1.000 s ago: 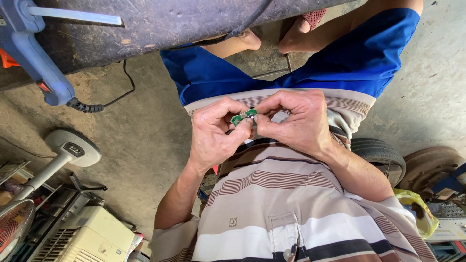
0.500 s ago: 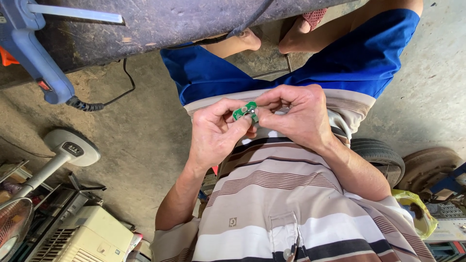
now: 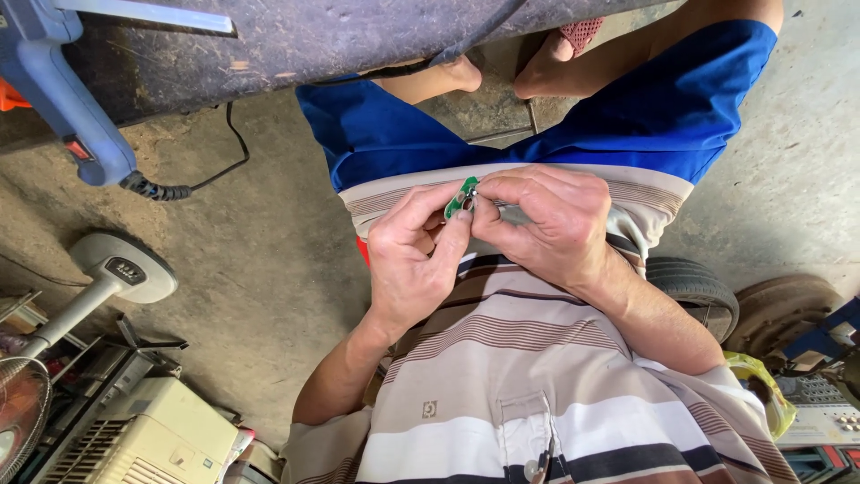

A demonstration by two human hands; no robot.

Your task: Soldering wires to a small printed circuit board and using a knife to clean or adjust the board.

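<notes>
Green circuit board (image 3: 462, 199), small and flat, sits pinched between the two hands in front of the person's striped shirt (image 3: 502, 358), above the lap in blue shorts (image 3: 403, 134). The left hand (image 3: 414, 260) has its fingers (image 3: 452, 235) clamped on the lower edge of the board, thumb and forefinger pressed together around it. The right hand (image 3: 542, 220) meets it from the other side, its fingers (image 3: 488, 193) closed on the board's upper edge, and a thin metal part shows just beside them, too small to tell what it is. Both hands touch each other at the fingertips.

To the left on the concrete floor (image 3: 251, 287) stands a fan base (image 3: 121, 269), with a cream-coloured appliance (image 3: 143, 439) near it. A blue tool handle (image 3: 67, 99) with a black cord (image 3: 210, 166) hangs at the top left by a dark, worn surface (image 3: 340, 31). A tyre (image 3: 694, 291) lies behind the right arm.
</notes>
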